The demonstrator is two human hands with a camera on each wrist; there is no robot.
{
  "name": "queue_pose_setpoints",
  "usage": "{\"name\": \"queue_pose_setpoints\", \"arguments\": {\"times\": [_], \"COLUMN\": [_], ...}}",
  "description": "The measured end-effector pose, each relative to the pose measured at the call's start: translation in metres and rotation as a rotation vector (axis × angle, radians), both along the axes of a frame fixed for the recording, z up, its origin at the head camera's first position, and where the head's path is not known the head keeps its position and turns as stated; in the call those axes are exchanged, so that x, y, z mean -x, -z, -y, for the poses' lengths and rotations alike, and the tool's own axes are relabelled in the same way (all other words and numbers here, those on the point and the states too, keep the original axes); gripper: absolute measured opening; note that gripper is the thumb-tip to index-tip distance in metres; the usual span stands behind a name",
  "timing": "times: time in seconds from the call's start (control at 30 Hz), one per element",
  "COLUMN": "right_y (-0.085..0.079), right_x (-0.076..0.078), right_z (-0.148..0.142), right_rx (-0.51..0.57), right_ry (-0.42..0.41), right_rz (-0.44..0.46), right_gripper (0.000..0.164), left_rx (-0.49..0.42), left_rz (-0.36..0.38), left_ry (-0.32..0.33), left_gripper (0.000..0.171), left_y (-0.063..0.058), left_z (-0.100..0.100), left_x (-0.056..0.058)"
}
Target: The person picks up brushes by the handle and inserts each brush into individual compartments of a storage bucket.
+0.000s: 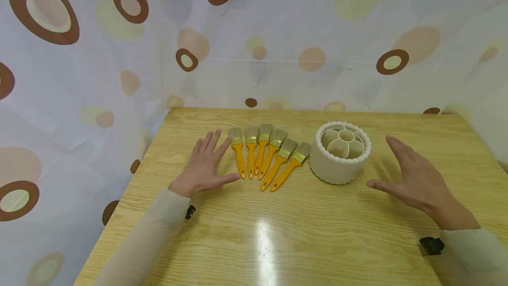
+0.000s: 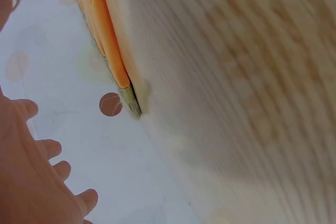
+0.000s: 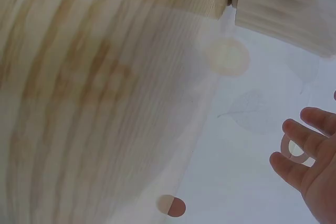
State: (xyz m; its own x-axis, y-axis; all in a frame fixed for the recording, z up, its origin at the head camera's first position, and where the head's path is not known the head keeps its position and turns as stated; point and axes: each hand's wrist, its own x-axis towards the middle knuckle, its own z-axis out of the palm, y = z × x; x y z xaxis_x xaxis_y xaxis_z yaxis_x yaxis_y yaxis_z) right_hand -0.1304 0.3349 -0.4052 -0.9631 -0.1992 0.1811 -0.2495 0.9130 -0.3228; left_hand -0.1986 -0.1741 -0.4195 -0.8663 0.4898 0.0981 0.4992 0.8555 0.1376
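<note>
Several paintbrushes (image 1: pixel 273 153) with orange handles and pale bristles lie fanned out on the wooden table, bristles toward the back. To their right stands a round cream brush holder (image 1: pixel 335 167), its top divided into petal-shaped compartments around a central ring. My left hand (image 1: pixel 206 164) is spread with fingers straight, its thumb tip close to the leftmost brush handle. My right hand (image 1: pixel 416 180) hovers to the right of the holder, thumb and fingers apart, with nothing between them. In the left wrist view, an orange brush handle (image 2: pixel 107 38) shows beyond the fingers.
The light wood table (image 1: pixel 222 242) runs back to a pale curtain (image 1: pixel 278 25) printed with brown rings and coloured spots. More of the same cloth hangs along the table's left side. A dark clip or strap (image 1: pixel 431 246) sits at the right wrist.
</note>
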Motion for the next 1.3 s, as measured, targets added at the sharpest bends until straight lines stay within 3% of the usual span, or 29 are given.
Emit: {"name": "queue_pose_setpoints", "arguments": {"times": [0.53, 1.13, 1.3], "right_y": [-0.003, -0.002, 0.002], "right_x": [0.002, 0.011, 0.013], "right_z": [0.013, 0.026, 0.027], "right_rx": [0.089, 0.285, 0.389], "right_ry": [0.028, 0.013, -0.015], "right_rz": [0.067, 0.084, 0.076], "right_gripper": [0.11, 0.105, 0.102], "left_rx": [-0.054, -0.132, -0.146], "left_rz": [0.038, 0.056, 0.08], "left_ry": [0.006, 0.004, -0.011], "left_gripper": [0.099, 0.098, 0.096], "left_y": [-0.001, 0.003, 0.002], "left_z": [-0.011, -0.021, -0.024], "left_x": [0.003, 0.008, 0.01]}}
